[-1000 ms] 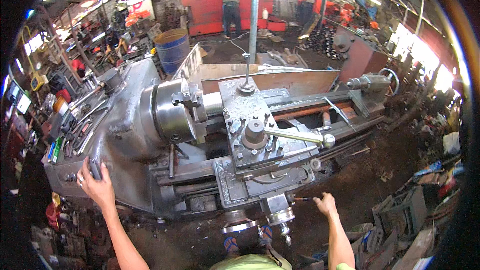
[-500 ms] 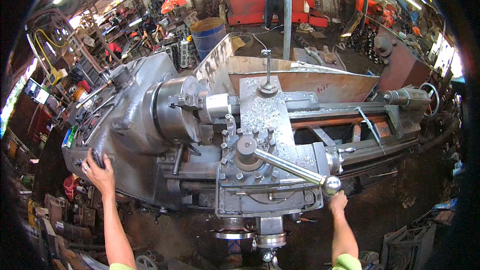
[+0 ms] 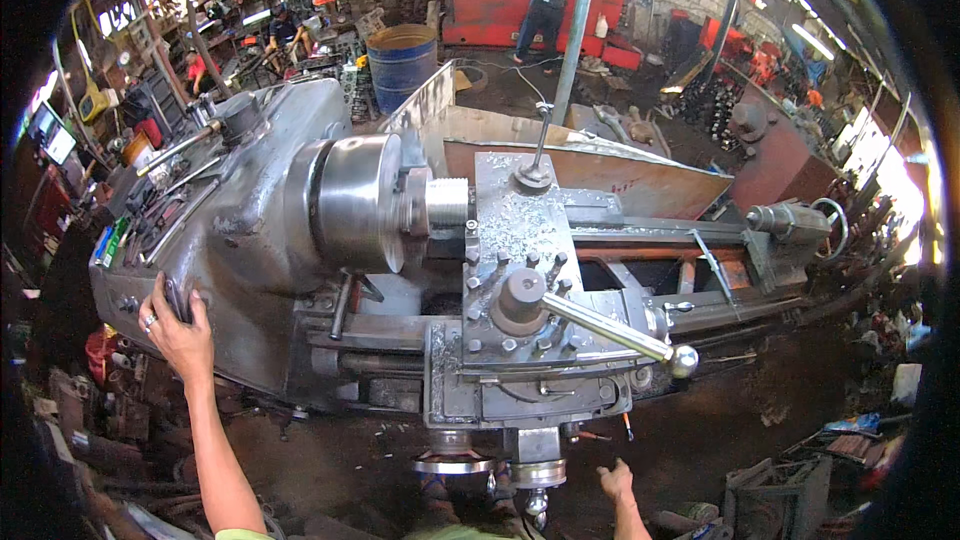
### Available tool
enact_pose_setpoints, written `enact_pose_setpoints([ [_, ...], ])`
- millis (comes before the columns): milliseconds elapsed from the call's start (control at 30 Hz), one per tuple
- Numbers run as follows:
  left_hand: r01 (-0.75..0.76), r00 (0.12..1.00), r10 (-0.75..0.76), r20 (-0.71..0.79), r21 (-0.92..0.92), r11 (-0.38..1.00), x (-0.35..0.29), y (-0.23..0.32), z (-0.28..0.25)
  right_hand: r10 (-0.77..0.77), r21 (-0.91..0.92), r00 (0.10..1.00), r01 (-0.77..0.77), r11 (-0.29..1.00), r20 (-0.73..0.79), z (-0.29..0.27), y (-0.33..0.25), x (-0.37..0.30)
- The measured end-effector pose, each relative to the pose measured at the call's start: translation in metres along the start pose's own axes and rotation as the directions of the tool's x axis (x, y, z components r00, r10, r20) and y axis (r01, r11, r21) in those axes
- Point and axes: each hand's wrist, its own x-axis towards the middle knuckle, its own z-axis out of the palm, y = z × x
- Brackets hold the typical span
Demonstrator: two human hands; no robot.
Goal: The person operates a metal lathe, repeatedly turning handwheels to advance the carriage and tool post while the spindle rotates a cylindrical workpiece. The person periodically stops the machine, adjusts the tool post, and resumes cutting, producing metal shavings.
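At the lower left end of the lathe headstock [image 3: 252,205], my left hand [image 3: 183,338] is wrapped round a dark handle [image 3: 178,298]. My right hand [image 3: 617,482] is in the air to the right of the cross-slide handwheel [image 3: 453,466], touching nothing, its fingers loosely bent and apart. The chuck [image 3: 362,202] looks smooth and blurred, as if spinning, with a ridged metal cylinder [image 3: 447,202] in it. A cutting tool tip [image 3: 471,225] is beside the cylinder. The bolted tool post [image 3: 522,298] carries a long ball-ended lever [image 3: 615,332].
Metal chips lie on the cross slide [image 3: 515,205]. Hand tools [image 3: 165,202] rest on top of the headstock. The tailstock [image 3: 795,223] stands at the bed's right end. Behind are a blue drum [image 3: 402,75], a post [image 3: 577,35] and a person [image 3: 545,0] by red metal panels.
My right hand has left the area by the lever's ball end and moved down and left. The chuck's jaws, sharp before, are now blurred. My left hand stays on its handle.
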Motion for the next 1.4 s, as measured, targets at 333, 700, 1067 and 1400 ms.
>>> enact_pose_setpoints([
  [333,0.083,0.997,-0.080,0.025,-0.272,0.959,-0.002,-0.009,-0.005,0.012,0.405,0.997,-0.041,0.914,0.075,-0.014,-0.095,-0.175],
  [700,0.086,0.996,-0.081,0.029,-0.395,0.915,-0.003,-0.012,-0.011,-0.141,0.131,0.985,0.153,0.980,-0.098,0.028,-0.163,-0.228],
  [1067,0.080,0.997,-0.082,0.012,-0.425,0.902,-0.005,-0.013,-0.010,-0.125,0.157,0.954,0.173,0.972,-0.274,0.059,-0.156,-0.221],
  [1400,0.073,0.997,-0.073,0.016,-0.422,0.904,-0.005,-0.011,-0.012,0.071,0.882,0.904,-0.427,0.200,0.421,0.046,-0.161,-0.239],
])
